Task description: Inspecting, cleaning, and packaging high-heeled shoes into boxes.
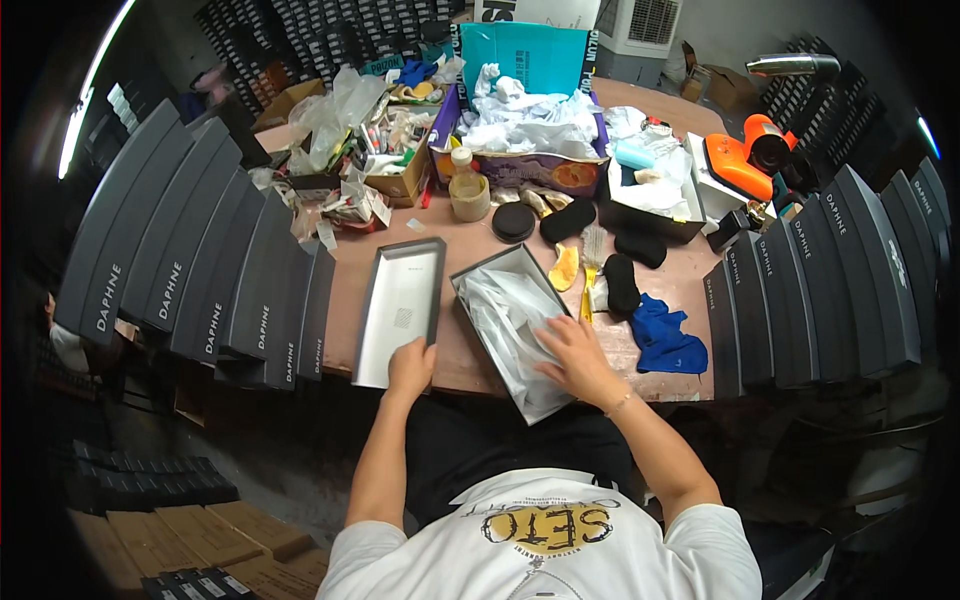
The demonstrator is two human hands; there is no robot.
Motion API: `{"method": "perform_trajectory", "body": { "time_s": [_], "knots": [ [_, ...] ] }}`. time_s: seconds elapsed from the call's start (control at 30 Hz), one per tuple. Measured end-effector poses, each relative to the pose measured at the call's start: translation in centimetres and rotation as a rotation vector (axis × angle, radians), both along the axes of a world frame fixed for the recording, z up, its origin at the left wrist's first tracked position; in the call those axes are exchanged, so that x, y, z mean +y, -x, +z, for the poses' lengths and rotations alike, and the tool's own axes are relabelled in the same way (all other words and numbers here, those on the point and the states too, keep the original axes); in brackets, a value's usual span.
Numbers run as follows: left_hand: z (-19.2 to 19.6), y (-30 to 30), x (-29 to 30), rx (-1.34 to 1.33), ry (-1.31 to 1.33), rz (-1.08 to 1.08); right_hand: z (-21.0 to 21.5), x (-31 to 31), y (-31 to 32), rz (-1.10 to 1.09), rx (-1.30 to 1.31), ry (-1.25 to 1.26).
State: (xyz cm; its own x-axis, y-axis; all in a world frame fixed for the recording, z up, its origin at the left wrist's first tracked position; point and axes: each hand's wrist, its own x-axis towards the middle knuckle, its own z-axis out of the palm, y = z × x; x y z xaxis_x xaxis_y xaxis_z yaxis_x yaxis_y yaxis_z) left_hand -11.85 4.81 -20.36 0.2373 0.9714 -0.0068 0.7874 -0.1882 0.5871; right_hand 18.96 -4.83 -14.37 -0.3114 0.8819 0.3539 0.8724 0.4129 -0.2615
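A dark grey shoebox lid [398, 300] lies with its white inside up. My left hand [411, 368] is closed on its near right corner. To the right, a dark shoebox base [482, 349] sits at a slant, its near end at the table edge. White tissue paper [512, 325] fills it, and whatever may lie under the paper is hidden. My right hand [580, 362] rests over the box's right side, fingers spread flat on the tissue. Right of that hand lies a crumpled blue cloth [668, 335]. A yellow-handled brush [590, 265] is just beyond.
Stacked grey shoeboxes [215, 260] flank the table's left, more shoeboxes [815, 275] its right. A carton of white paper [525, 165] stands at the back. Nearer are a bottle [468, 188], a round black tin [513, 222], black pads [621, 285] and a yellow sponge [564, 267].
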Motion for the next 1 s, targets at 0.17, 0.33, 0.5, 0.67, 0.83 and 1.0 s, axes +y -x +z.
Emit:
{"method": "perform_trajectory", "body": {
  "time_s": [0.17, 0.33, 0.5, 0.67, 0.83, 1.0],
  "knots": [
    [14.4, -3.2, -4.8, -1.357, 0.460, 0.017, 3.6, -2.0, -4.1, -0.247, 0.689, 0.255],
    [4.0, -9.8, -9.8, -1.056, 0.241, -0.018, 1.8, 0.8, -5.4, -0.321, 0.811, 0.599],
    [-3.1, -9.8, -6.2, -0.759, 0.094, 0.019, -1.7, 4.4, -3.3, -0.554, 0.499, 0.657],
    [-4.5, -9.4, -4.7, -0.935, 0.619, 0.406, -7.1, 7.7, -4.1, -0.414, 0.712, 0.758],
    [-3.4, -9.2, -7.4, -1.235, 0.638, 0.067, -2.3, 0.5, -2.8, -0.237, 1.036, 0.660],
    [7.8, -14.1, -7.8, -1.590, 0.845, -0.258, 7.7, -7.3, -4.6, -0.050, 0.865, 0.214]
  ]
}}
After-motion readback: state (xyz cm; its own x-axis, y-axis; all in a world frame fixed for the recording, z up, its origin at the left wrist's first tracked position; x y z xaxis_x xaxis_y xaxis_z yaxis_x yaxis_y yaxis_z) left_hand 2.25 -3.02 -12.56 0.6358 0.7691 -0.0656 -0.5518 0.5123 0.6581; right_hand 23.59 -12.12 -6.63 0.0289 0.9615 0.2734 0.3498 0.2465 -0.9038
